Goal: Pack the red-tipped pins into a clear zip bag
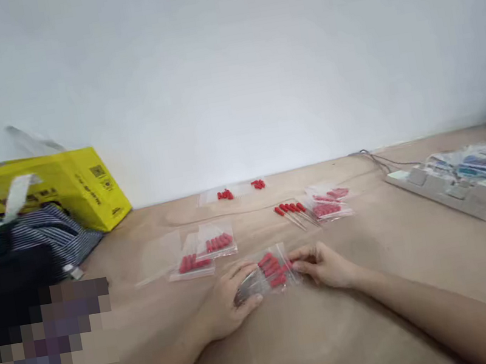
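Note:
A clear zip bag (264, 282) holding several screwdrivers with red handles (269, 264) lies on the table in front of me. My left hand (232, 300) wraps around the shaft end of the bag, thumb below and fingers above. At the bag's right end my right hand (320, 263) is pinched on the red handle of a screwdriver (288, 266); whether this handle is fully inside the bag is hard to make out. Several loose red-handled screwdrivers (296, 213) with thin metal shafts lie beyond my right hand.
Filled bags lie left (218, 241) and right (328, 208) of the middle, beside a flat clear bag (158, 258). More red handles (225, 194) are by the wall. A yellow bag (87, 188) stands left; a white power strip (452, 195) and cable lie right.

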Motion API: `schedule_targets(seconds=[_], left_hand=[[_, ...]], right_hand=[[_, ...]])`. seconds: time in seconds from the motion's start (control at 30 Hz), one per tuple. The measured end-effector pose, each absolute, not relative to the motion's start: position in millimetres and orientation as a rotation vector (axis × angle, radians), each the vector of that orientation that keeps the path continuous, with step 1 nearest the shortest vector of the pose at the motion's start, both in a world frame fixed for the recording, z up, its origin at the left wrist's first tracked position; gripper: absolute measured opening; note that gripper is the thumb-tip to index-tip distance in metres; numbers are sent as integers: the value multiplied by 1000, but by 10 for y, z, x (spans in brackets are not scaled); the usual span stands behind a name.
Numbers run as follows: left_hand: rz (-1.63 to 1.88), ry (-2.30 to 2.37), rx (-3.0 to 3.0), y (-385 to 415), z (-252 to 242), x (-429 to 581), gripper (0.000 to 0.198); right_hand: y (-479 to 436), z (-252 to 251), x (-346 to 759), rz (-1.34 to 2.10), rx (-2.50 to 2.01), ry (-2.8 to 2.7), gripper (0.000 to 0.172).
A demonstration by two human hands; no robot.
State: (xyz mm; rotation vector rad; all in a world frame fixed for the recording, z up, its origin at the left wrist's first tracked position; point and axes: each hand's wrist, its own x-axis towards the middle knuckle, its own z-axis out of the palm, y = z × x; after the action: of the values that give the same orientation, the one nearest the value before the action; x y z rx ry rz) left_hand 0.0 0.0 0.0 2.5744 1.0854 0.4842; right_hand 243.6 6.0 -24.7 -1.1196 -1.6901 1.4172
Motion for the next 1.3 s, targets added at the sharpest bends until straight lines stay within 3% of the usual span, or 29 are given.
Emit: schedule_targets(seconds=[0.43, 0.67, 0.83, 1.0, 1.2, 1.3], left_hand=[[562, 1060, 2618, -5, -17, -27, 43], [609, 1060, 2651, 15, -54, -51, 45], [490, 1004, 2659, 10, -24, -47, 46], [369, 712, 2778, 232, 46, 64, 45], [832, 929, 2845, 490, -64, 171, 28], [854, 887, 2822, 375, -146, 114, 23]], right_hand=[[259, -333, 2324, 1468, -947, -1688, 29], [203, -375, 2246, 1060, -1155, -1793, 29], [245, -298, 2477, 1171, -1046, -1825, 32], [353, -310, 2827, 954, -1208, -1733, 31], [248, -222, 2854, 932, -1133, -2030, 40], [190, -162, 2798, 753, -1080, -2285, 54]])
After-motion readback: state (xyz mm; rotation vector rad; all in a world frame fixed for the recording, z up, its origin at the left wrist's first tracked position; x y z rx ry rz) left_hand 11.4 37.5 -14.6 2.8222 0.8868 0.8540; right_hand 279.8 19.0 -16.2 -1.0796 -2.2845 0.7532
